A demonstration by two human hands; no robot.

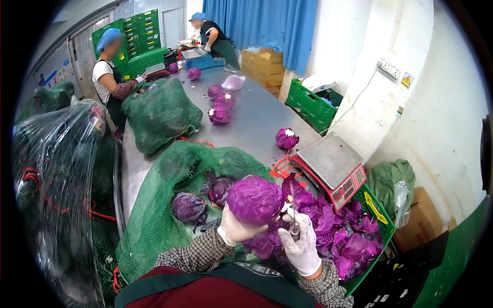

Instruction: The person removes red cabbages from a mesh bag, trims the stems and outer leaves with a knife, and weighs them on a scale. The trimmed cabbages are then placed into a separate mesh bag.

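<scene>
A large peeled purple cabbage [254, 199] rests in my gloved left hand [237, 226], which cups it from below and the left. My gloved right hand [300, 244] is closed on a knife [294, 215], its blade pointing up beside the cabbage's cut stem end. Just left of the cabbage, darker unpeeled cabbages [189, 208] lie in an open green mesh bag [149, 205]. Under and right of my right hand, a green crate [389, 233] holds a heap of loose purple leaves [354, 244].
A red scale [331, 159] stands beyond the crate, near a trimmed cabbage [286, 138]. More cabbages [219, 113] and a full mesh bag [162, 113] lie along the metal table [257, 128]. Two co-workers [110, 77] stand at its far end and left side.
</scene>
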